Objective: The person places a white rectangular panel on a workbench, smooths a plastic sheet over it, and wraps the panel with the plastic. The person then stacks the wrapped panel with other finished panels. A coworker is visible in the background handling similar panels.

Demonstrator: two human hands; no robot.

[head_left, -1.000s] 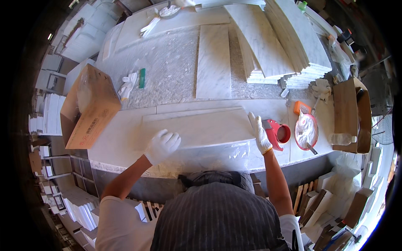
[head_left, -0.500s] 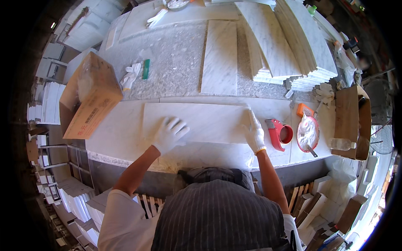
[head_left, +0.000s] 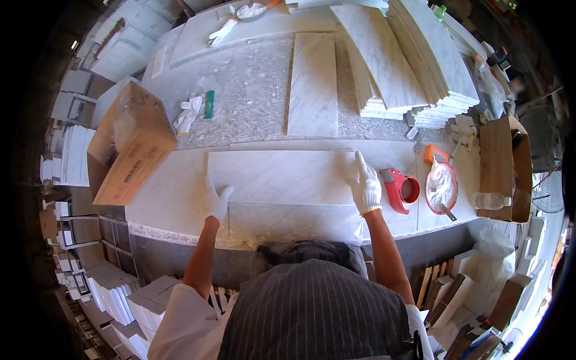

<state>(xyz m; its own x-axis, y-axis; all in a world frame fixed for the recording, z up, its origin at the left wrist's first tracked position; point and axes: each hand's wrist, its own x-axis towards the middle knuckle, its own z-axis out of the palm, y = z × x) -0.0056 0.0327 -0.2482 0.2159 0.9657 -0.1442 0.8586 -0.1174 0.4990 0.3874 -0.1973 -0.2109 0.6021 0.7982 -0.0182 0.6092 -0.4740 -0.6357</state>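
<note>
A long white marble slab with grey veining lies crosswise in front of me, and clear plastic film shows along its near side. My left hand, in a white knit glove, rests at the slab's left end. Its fingers stretch along that edge, with the thumb spread toward the right. My right hand, gloved alike, lies against the right end, fingers straight and pointing away from me. The undersides of both hands are hidden. Just right of that hand sits a red tape dispenser.
At right are a bowl of white paste with a spatula, an orange box, a plastic bottle and a cardboard box. An open carton stands left. Beyond lie spare gloves, another slab and stacked slabs.
My left hand has moved left and nearer, from spread on top of the slab to its left end. My right hand stays at the right end.
</note>
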